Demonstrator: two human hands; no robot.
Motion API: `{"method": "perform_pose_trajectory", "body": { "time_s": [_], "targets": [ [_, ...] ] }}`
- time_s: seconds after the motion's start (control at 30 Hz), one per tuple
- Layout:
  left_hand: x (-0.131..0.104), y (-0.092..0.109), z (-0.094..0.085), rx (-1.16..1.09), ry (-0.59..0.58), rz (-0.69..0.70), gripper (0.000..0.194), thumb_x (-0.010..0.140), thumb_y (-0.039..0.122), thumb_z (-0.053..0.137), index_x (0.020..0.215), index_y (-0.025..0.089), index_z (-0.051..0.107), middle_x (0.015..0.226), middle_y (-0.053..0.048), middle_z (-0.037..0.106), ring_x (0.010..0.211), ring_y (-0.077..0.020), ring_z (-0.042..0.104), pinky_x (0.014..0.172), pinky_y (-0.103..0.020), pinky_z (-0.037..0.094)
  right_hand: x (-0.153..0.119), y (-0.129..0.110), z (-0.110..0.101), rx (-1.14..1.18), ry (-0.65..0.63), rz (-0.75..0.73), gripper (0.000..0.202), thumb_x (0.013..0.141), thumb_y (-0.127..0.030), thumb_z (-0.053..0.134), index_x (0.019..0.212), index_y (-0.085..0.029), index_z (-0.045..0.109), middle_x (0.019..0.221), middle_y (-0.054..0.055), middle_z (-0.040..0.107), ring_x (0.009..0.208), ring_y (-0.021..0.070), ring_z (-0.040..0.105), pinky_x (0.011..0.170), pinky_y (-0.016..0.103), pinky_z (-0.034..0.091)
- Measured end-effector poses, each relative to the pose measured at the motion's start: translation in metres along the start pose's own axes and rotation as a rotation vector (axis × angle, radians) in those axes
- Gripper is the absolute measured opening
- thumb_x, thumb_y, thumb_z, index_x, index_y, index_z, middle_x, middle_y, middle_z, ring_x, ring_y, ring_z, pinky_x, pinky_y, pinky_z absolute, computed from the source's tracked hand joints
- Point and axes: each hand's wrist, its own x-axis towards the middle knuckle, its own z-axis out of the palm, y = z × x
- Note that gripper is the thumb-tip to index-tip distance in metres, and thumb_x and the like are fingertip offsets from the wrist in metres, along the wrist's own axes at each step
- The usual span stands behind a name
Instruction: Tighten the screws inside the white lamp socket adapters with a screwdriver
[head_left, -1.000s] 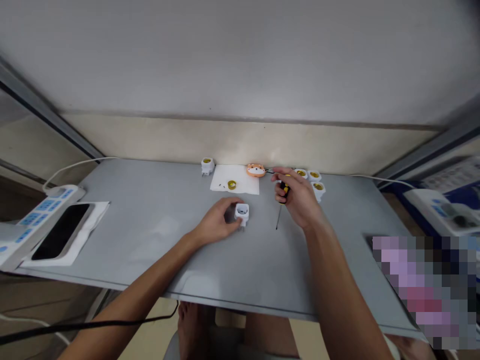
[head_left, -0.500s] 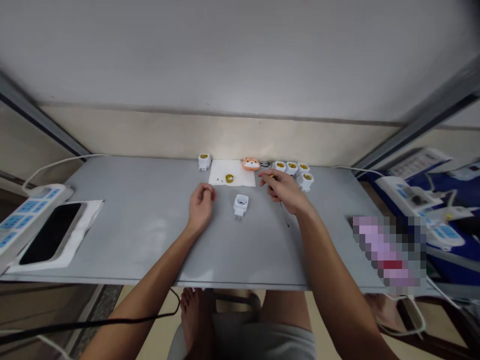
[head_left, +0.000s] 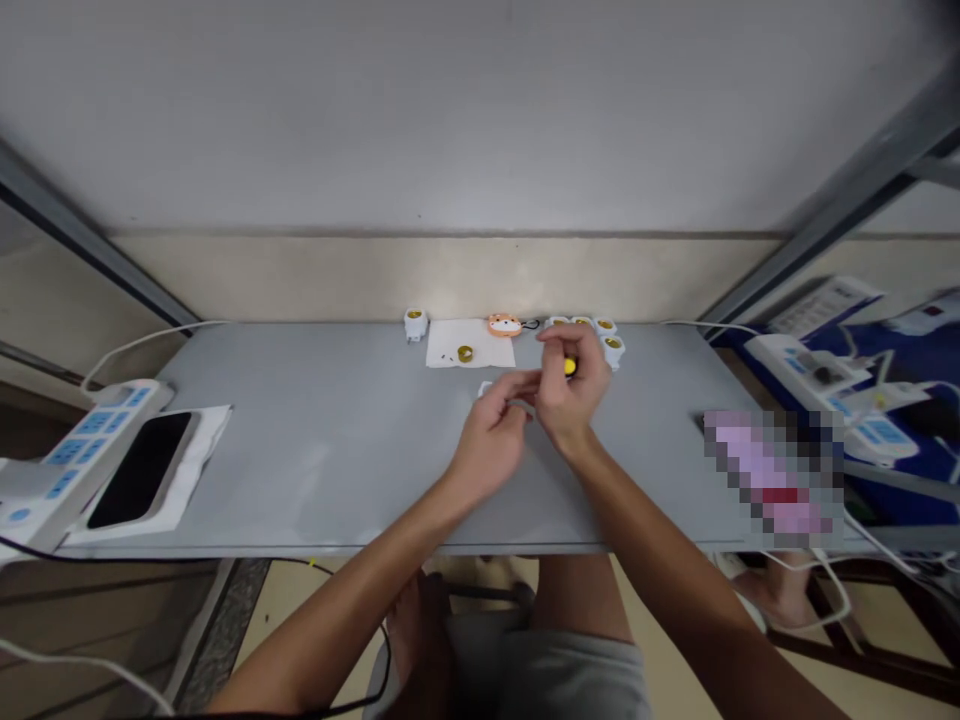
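In my right hand is a screwdriver; its yellow handle end shows between the curled fingers. My left hand is closed, its fingertips pressed together against the right hand's fingers. What they pinch, if anything, is hidden. Just behind the left hand, a white plug adapter lies mostly covered. Beyond it, a yellow ring and small dark screws rest on a white paper sheet.
An orange animal-faced case sits on the paper's back edge. One white adapter stands left of the paper, several more to its right. A phone and power strip occupy the left end; another strip is at right.
My left hand has moved right, in front of the loose adapter, and meets my right hand. The right hand has turned the screwdriver, so its shaft no longer shows. The view has shifted slightly.
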Motion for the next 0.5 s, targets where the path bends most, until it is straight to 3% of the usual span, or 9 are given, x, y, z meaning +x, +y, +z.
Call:
{"method": "perform_pose_trajectory", "body": {
  "time_s": [0.1, 0.23, 0.37, 0.5],
  "targets": [
    [-0.008, -0.007, -0.008, -0.011, -0.085, -0.094, 0.046, 0.071, 0.012, 0.051, 0.112, 0.022, 0.070, 0.108, -0.005, 0.072, 0.097, -0.0199, 0.065, 0.082, -0.031, 0.050, 0.008, 0.020, -0.006, 0.014, -0.051, -0.003, 0.019, 0.092, -0.016, 0.049, 0.084, -0.022, 0.065, 0.076, 0.000, 0.068, 0.066, 0.0151, 0.061, 0.062, 0.029, 0.045],
    [-0.012, -0.013, -0.023, -0.148, -0.145, -0.228, 0.040, 0.058, 0.014, 0.052, 0.096, 0.020, 0.063, 0.083, -0.002, 0.070, 0.079, -0.0180, 0.064, 0.071, -0.028, 0.045, -0.001, 0.025, -0.002, -0.092, -0.077, -0.173, 0.018, 0.086, -0.018, 0.049, 0.076, -0.022, 0.064, 0.068, 0.002, 0.068, 0.061, 0.0172, 0.061, 0.061, 0.032, 0.046],
    [-0.020, -0.018, -0.034, -0.194, -0.049, -0.234, 0.023, 0.054, 0.017, 0.051, 0.078, 0.021, 0.051, 0.066, 0.002, 0.063, 0.065, -0.0158, 0.058, 0.066, -0.028, 0.041, -0.017, 0.016, 0.009, -0.252, -0.257, -0.176, 0.017, 0.078, -0.022, 0.051, 0.071, -0.024, 0.066, 0.063, 0.006, 0.068, 0.060, 0.0215, 0.062, 0.064, 0.037, 0.048],
    [-0.012, -0.032, -0.053, -0.164, 0.019, -0.212, 0.016, 0.054, 0.019, 0.050, 0.068, 0.023, 0.043, 0.052, 0.006, 0.050, 0.045, -0.0127, 0.047, 0.051, -0.025, 0.036, -0.027, 0.012, 0.015, -0.199, -0.390, -0.087, 0.021, 0.081, -0.024, 0.048, 0.071, -0.026, 0.067, 0.065, 0.007, 0.071, 0.063, 0.0225, 0.066, 0.067, 0.037, 0.051]
  ]
}}
